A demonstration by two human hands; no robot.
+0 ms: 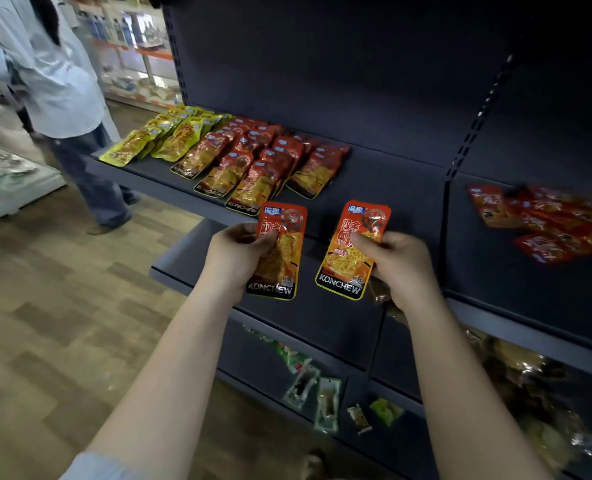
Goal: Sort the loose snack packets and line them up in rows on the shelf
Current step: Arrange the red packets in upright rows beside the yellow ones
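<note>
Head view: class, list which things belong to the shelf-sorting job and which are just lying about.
Job:
left hand holding an orange packet
right hand holding another orange packet
rows of packets
shelf
loose red packets

Lying about:
green packets lower down
bystander

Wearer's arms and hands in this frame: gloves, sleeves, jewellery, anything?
Both hands are bare: no gloves, rings or watch visible on the left hand or right hand. Forearms are uncovered to near the elbow. A pale blue sleeve edge shows at the left arm's bottom frame edge. The right arm's sleeve is out of view.
</note>
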